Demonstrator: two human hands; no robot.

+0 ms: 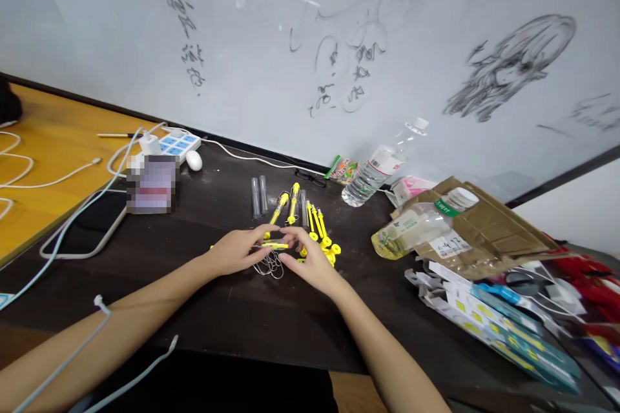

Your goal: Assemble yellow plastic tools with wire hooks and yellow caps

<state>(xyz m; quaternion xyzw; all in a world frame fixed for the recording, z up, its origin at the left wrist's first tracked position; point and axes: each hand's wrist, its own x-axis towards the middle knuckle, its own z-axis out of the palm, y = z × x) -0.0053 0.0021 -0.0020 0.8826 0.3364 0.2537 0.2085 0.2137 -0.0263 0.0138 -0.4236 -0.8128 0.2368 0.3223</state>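
Between my hands is a slim yellow rod, perhaps partly inside a clear tube. My left hand grips it with thumb and fingers. The fingertips of my right hand close on its right end. Just below hang or lie several thin metal rings, partly hidden by my fingers. Beyond my hands are two assembled yellow sticks in clear tubes, one of them here, and two clear tubes. More yellow rods and yellow caps lie around my right hand, which partly covers them.
On the left are a phone, a power strip and white cables. A water bottle, a tilted tea bottle, a brown paper bag and an open box stand or lie to the right. A whiteboard rises behind.
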